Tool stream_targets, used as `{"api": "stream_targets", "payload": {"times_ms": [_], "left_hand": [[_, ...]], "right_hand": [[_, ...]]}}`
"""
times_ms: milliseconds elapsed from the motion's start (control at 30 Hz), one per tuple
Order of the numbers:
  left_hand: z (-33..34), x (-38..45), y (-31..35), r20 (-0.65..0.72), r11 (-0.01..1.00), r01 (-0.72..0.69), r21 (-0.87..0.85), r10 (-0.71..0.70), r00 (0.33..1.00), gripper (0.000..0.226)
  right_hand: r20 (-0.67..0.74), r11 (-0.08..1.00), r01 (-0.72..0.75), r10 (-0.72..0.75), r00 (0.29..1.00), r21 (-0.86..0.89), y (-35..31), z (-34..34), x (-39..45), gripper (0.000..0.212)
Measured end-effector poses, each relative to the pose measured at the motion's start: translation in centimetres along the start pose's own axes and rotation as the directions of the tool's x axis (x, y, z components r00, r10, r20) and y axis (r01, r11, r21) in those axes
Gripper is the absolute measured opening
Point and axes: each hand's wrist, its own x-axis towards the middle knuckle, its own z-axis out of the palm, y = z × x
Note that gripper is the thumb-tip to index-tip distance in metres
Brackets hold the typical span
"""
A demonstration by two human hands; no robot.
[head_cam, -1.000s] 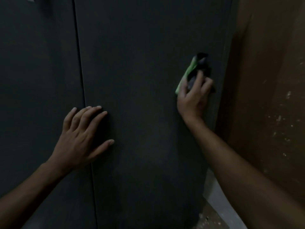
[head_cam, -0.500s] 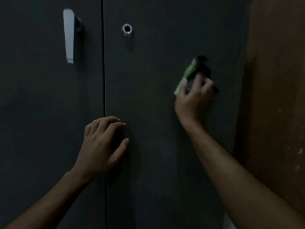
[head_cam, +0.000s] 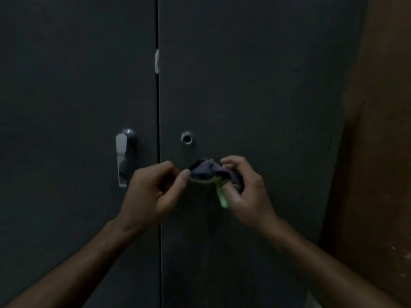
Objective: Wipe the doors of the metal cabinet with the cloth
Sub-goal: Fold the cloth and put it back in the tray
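While dim | right hand (head_cam: 246, 190) bunches cloth (head_cam: 208, 171) | left hand (head_cam: 153, 192) pinches its edge, folds unclear

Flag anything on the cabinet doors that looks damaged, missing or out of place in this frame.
Two things stand out. A pale scrap or chip sits at the seam between the doors, high up; what it is cannot be told. The right door shows only a ringed hole, while the left door carries a handle.

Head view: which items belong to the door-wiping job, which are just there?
Job:
- cloth, bunched, held between both hands
- left hand, right hand
- left door, right door of the cabinet

Just there:
- lever handle
- round lock
- brown wall
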Motion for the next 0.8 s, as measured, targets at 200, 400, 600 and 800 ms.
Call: {"api": "stream_targets", "payload": {"times_ms": [200,400,600,800], "left_hand": [[-4.3,10.1,5.1,0.415,0.802,0.566,-0.19,-0.457,0.787,0.045],[-9.4,18.4,8.5,0.413,0.59,0.659,-0.466,-0.514,0.752,0.02],[-16.5,27.5,10.4,0.424,0.597,0.673,-0.436,-0.524,0.739,0.022],[-20.7,37.4,13.1,0.36,0.346,0.743,-0.572,-0.709,0.607,0.027]], "right_hand": [[0.09,0.878,-0.267,0.252,0.963,0.396,-8.1,-2.6,9.4,0.028],[0.217,0.811,-0.411,0.351,0.911,0.416,-14.9,-4.4,17.4,0.038],[0.184,0.759,-0.486,0.454,0.872,0.433,-21.1,-7.1,26.7,0.026],[0.234,0.548,-0.579,0.572,0.786,0.604,-26.7,-8.3,35.9,0.038]]}}
